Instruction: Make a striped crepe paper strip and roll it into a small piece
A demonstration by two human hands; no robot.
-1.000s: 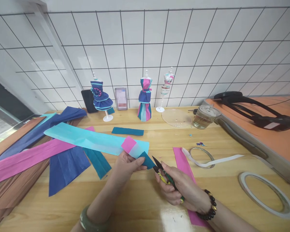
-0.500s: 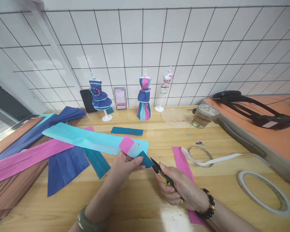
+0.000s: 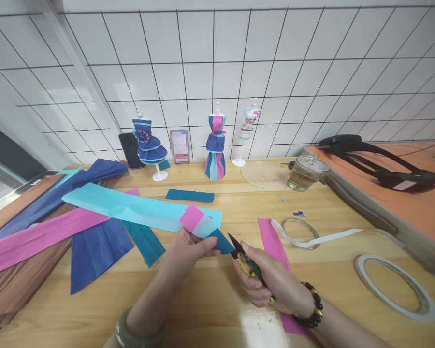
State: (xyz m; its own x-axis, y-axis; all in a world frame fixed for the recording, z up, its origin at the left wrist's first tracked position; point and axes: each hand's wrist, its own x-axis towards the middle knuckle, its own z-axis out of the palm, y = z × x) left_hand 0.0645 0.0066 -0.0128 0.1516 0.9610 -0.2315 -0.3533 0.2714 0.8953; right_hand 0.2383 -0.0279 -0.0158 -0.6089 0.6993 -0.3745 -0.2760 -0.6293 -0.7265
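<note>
Probably light, limp and easily torn, the strip (image 3: 204, 227) suits an edge hold: the left hand (image 3: 189, 247) pinches it there, the right hand (image 3: 271, 280) grips parted snips (image 3: 236, 244).

A craft workspace is indicated by dressed miniature dress forms (image 3: 216, 142), coloured crepe-like strips (image 3: 126, 208) and tape rolls (image 3: 429, 309) on a wooden tabletop (image 3: 192, 311).

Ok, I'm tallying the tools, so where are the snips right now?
In the head view, the snips are just right of centre, held in the right hand, blades at the teal end of the strip in the left hand.
</note>
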